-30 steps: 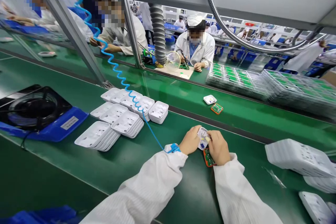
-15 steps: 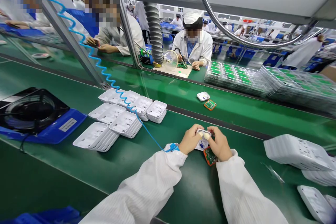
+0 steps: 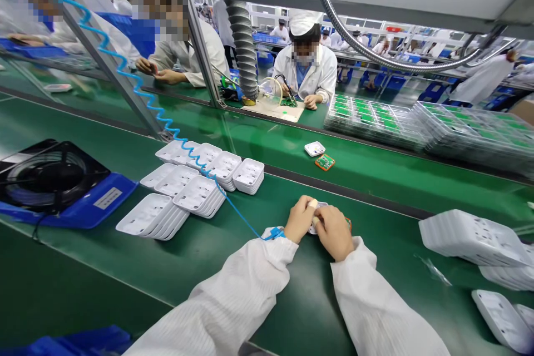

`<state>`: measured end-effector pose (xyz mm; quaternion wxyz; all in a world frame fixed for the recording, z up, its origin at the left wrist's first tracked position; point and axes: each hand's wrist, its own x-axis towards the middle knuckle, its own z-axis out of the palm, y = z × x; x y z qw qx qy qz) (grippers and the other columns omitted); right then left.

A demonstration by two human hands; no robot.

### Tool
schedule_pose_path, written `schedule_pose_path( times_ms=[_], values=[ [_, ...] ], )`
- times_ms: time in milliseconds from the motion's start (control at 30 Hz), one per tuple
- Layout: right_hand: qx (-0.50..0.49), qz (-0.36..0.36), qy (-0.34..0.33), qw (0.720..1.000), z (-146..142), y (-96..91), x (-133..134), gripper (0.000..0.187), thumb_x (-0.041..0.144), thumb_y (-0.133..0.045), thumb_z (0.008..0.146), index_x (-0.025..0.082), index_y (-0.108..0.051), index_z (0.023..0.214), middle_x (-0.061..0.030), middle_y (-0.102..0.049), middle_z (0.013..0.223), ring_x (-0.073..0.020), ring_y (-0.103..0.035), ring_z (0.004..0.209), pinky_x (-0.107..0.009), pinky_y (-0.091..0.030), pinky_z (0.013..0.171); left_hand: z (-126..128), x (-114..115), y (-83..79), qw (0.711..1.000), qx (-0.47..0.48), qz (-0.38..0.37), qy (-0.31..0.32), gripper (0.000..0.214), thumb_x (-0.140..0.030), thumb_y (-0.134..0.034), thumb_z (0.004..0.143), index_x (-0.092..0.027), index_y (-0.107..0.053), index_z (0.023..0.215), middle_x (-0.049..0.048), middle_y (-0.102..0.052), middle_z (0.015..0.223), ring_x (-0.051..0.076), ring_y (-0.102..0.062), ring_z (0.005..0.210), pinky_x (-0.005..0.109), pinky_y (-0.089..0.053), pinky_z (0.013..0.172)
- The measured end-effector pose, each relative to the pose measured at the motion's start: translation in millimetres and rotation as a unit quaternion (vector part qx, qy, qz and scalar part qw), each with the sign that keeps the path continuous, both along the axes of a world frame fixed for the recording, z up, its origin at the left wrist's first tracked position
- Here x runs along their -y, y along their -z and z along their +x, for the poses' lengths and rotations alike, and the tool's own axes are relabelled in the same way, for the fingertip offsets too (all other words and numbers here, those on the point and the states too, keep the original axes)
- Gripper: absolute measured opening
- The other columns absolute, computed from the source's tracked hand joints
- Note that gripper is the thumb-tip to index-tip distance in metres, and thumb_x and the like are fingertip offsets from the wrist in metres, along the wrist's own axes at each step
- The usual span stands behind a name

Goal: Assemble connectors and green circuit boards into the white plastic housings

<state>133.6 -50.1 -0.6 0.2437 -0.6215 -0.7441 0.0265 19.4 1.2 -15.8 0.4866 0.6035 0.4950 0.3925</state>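
Note:
My left hand (image 3: 299, 219) and my right hand (image 3: 335, 232) are closed together on a small white plastic housing (image 3: 319, 209) just above the green belt (image 3: 208, 250). My right hand covers most of the housing and of the orange-edged circuit board (image 3: 347, 223) under it, of which only a sliver shows. A blue wrist strap (image 3: 275, 233) with a coiled blue cord (image 3: 167, 122) sits on my left wrist. Further out on the belt lie a second white housing (image 3: 314, 148) and a second orange-edged board (image 3: 324, 162).
Stacks of white trays (image 3: 196, 181) lie to the left, more white trays (image 3: 473, 239) at the right. A black fan on a blue base (image 3: 54, 183) stands far left. Racks of green boards (image 3: 375, 119) lie beyond. People in white coats work across the line.
My right hand has moved left over the housing and the board, hiding most of both. The second housing and board on the belt have drifted left.

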Motion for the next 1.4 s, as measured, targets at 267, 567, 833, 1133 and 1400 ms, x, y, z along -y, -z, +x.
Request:
schedule_pose_path(
  times_ms=[267,567,833,1133,1400],
  values=[
    [0.009,0.021,0.026,0.999,6,8.8,0,0.013,0.017,-0.038,0.082,0.018,-0.050,0.079,-0.0043,-0.053,0.076,-0.0182,-0.046,0.074,-0.030,-0.033,0.070,0,5,-11.3,0.999,-0.035,-0.009,0.016,0.017,-0.023,-0.040,0.080,-0.020,-0.056,0.083,0.0001,-0.062,0.083,0.013,-0.056,0.079,0.024,-0.041,0.071],
    [-0.005,0.022,0.024,0.999,6,11.5,-2,0.012,0.015,-0.037,0.081,0.018,-0.049,0.078,-0.0043,-0.051,0.076,-0.0178,-0.046,0.075,-0.030,-0.034,0.070,-2,6,-13.7,0.998,-0.055,-0.007,0.009,0.016,-0.024,-0.040,0.080,-0.019,-0.055,0.081,0.0009,-0.062,0.082,0.014,-0.056,0.078,0.025,-0.041,0.070],
    [-0.005,0.009,-0.018,1.000,10,13.8,-3,0.013,0.013,-0.036,0.081,0.019,-0.047,0.078,-0.0043,-0.051,0.076,-0.0176,-0.045,0.074,-0.030,-0.035,0.069,-3,5,-10.5,0.997,-0.079,0.008,0.009,0.016,-0.022,-0.040,0.080,-0.020,-0.055,0.080,0.0006,-0.063,0.082,0.014,-0.057,0.078,0.025,-0.041,0.069],
    [0.056,0.045,-0.019,0.997,5,21.2,-4,0.015,0.010,-0.036,0.077,0.018,-0.047,0.072,-0.0052,-0.050,0.073,-0.0190,-0.041,0.072,-0.031,-0.032,0.066,-2,9,-12.0,0.993,-0.120,0.010,0.008,0.016,-0.024,-0.039,0.081,-0.020,-0.054,0.081,0.0027,-0.064,0.085,0.016,-0.058,0.082,0.027,-0.041,0.073],
    [0.018,0.036,-0.014,0.999,13,18.0,4,0.015,0.026,-0.043,0.086,0.019,-0.055,0.089,-0.0061,-0.054,0.086,-0.0200,-0.046,0.082,-0.033,-0.034,0.074,-9,-1,-7.7,0.993,-0.112,0.034,0.012,0.015,-0.024,-0.041,0.081,-0.020,-0.055,0.086,0.0003,-0.063,0.079,0.014,-0.057,0.074,0.024,-0.042,0.067]
  ],
)
